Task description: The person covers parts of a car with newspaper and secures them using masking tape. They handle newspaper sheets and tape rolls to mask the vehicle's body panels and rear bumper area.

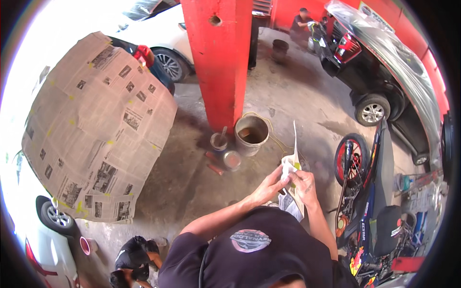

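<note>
In front of my chest, my two hands meet at a crumpled white cloth or paper [289,166]. My left hand [272,184] pinches it from the left, fingers closed. On the right, my right hand [304,186] is closed with its fingertips against the same white piece; what else it grips is hidden. A long, narrow, pale strip [296,138] tapers upward just behind the cloth, with yellow-green patches beside the fingers. Below my hands, newspaper sheeting [289,205] shows, partly covered by my wrists and body.
A grey bucket [251,150] stands by the red pillar [218,72], with small cans [232,161] beside it. Newspaper covers a large panel [98,129] at left. A motorcycle [372,192] is at right. Co-workers crouch lower left [137,259] and far back [301,23].
</note>
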`<state>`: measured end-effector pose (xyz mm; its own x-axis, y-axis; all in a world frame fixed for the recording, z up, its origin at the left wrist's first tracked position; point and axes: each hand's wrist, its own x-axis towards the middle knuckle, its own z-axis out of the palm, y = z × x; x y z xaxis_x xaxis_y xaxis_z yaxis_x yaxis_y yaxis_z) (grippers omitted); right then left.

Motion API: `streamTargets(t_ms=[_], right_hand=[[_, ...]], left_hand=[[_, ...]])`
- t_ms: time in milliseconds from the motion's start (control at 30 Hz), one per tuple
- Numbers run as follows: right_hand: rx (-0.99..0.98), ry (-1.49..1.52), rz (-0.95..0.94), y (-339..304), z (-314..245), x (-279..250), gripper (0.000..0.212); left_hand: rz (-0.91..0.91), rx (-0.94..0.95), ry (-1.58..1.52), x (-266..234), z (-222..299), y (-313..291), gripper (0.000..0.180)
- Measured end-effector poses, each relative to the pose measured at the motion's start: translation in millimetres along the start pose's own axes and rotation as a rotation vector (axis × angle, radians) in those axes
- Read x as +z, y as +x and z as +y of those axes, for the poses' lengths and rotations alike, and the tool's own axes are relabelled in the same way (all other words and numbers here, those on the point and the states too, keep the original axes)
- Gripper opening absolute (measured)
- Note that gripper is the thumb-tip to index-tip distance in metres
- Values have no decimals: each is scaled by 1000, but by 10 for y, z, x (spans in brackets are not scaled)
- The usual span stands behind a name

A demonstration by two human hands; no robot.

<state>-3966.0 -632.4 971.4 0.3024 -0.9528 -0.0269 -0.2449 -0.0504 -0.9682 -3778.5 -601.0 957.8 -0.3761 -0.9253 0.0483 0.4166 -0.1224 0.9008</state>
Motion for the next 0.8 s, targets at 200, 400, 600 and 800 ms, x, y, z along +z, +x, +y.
streamTargets(t_ms=[200,400,600,800], right_hand=[[-14,-29,71,-67,132,-48,21],[-24,44,188,-173,-12,12,18],[-5,36,243,-219,-107,25,17],[-77,-5,287,-85,-200,-149,19]], left_hand=[[29,-50,-40,126,-33,42,54],[1,36,132,228,-116,41,54],[89,-16,106,139,-323,12,48],[261,-123,78,-96,-144,-3,35]])
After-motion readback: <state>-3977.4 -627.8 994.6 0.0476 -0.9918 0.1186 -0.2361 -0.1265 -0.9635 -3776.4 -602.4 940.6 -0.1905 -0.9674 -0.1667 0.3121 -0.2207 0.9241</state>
